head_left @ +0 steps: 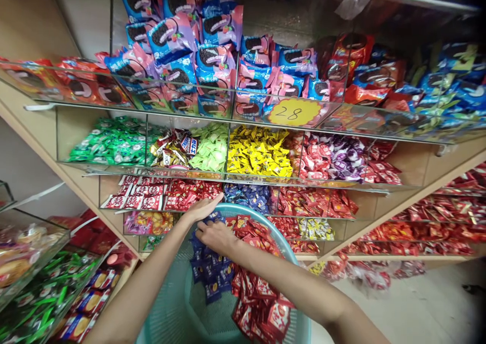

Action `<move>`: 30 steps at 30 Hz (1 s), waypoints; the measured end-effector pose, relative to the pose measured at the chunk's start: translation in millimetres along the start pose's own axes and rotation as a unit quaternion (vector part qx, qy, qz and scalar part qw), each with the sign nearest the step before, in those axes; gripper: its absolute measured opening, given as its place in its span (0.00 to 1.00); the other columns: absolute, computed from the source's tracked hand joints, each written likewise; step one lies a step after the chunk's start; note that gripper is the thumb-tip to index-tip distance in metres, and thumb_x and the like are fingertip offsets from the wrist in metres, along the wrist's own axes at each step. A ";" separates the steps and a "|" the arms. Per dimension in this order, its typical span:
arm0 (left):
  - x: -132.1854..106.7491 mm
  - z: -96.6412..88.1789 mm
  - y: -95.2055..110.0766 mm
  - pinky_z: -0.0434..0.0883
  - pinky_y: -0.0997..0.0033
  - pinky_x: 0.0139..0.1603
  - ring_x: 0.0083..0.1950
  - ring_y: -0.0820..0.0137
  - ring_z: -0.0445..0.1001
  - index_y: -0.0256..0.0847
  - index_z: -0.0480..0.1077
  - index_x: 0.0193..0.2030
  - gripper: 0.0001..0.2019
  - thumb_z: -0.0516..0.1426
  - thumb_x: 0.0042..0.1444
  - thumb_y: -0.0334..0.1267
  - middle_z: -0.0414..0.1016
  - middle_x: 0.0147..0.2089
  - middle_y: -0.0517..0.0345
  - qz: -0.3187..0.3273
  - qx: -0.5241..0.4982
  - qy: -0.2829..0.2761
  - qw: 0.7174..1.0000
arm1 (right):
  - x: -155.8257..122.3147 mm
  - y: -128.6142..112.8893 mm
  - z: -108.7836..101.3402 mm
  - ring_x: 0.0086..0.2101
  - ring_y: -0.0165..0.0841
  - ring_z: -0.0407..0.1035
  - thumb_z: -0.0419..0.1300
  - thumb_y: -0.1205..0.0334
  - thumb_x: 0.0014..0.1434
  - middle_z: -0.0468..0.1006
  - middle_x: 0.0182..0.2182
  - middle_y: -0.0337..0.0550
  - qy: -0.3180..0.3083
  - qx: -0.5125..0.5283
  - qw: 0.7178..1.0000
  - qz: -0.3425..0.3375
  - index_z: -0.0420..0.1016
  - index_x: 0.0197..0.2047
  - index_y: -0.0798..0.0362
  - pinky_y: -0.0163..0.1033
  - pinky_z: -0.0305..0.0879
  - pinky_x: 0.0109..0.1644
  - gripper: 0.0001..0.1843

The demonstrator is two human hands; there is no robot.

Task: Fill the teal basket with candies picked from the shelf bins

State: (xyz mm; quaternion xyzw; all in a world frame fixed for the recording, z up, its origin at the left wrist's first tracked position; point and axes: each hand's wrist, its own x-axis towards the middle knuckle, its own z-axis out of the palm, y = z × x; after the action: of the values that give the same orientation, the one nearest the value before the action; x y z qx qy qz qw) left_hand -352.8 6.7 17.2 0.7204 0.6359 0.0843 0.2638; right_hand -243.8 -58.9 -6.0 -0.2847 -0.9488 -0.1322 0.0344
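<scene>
A teal plastic basket (172, 303) stands in front of me, holding blue candy packets (213, 278) on its left side and red candy packets (261, 303) on its right. My left hand (204, 208) is at the far-left rim, closed there with the thumb pointing right; most of its fingers are hidden. Inside the basket, my right hand (216, 237) has its fingers bent down around the small blue packets at the far end. Just beyond the rim, more blue packets (246, 196) fill a shelf compartment.
Tiered shelves with clear dividers hold green candies (114, 140), yellow packets (260, 152) and blue-pink cookie packs (174, 35). A yellow price tag (294, 112) reads 28. Another snack bin (41, 293) is at the lower left. Pale floor (410, 303) shows at the right.
</scene>
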 end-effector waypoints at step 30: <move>-1.0 -4.5 -0.3 0.63 0.62 0.47 0.49 0.56 0.69 0.46 0.74 0.38 0.39 0.31 0.48 0.67 0.74 0.48 0.54 0.004 -0.017 -0.018 1.000 | -76.5 132.5 12.6 0.39 0.32 0.67 0.48 0.70 0.55 0.71 0.40 0.46 0.186 0.271 0.868 0.373 0.69 0.42 0.53 0.36 0.62 0.43 0.14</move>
State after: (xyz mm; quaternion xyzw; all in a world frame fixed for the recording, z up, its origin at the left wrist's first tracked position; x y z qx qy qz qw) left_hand -355.2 6.9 21.0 0.7201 0.6263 0.0831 0.2869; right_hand -107.0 10.3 1.8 -0.5668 -0.7468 0.1025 0.3324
